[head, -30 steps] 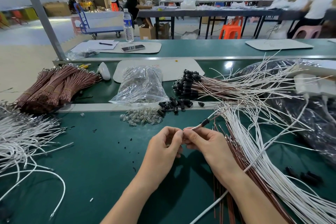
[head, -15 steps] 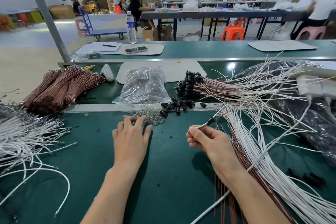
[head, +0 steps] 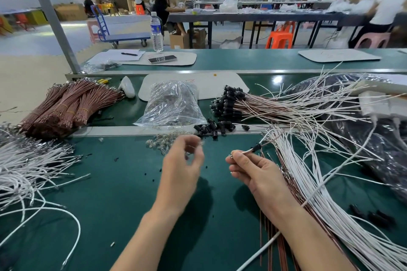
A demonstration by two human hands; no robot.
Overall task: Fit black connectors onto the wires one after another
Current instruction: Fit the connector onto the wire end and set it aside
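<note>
Bench: green work mat (head: pixel 105 204). Clock bearings are read from the two hands, with 12 pointing away from the person.
Right hand (head: pixel 255 171): thumb and fingers pinch the held wire (head: pixel 247 151) close to its end. The wire runs off toward 1 o'clock.
Fitted connector (head: pixel 256 147): one black connector sits on the held wire, just beyond the fingertips. A small metal tip shows at the wire's near end, on the 9 o'clock side of the hand.
Left hand (head: pixel 182 167): raised off the mat and apart from the right hand, with fingers curled toward the thumb. Blur hides whether it holds a part, so I cannot tell.
Loose black connectors (head: pixel 209 128): a small heap at 12 o'clock, on the pale rail.
Clear small parts (head: pixel 161 144): a scattered heap at 11 o'clock, just beyond the left hand, with a plastic bag (head: pixel 174 105) behind it.
Finished bundle (head: pixel 226 101): wires capped in black, at 1 o'clock, beyond the rail.
White wire stock (head: pixel 319 182): fanned from 2 to 5 o'clock beside the right forearm.
Brown wire bundles (head: pixel 66 105): at 10 o'clock.
Step in hand: probably mid-cycle, with one wire carrying its connector and the left hand fetching or bringing the next piece.
Next move: probably the hands close together so the connector can be seated over the metal tip. This calls for fine alignment and a firm pinch.
</note>
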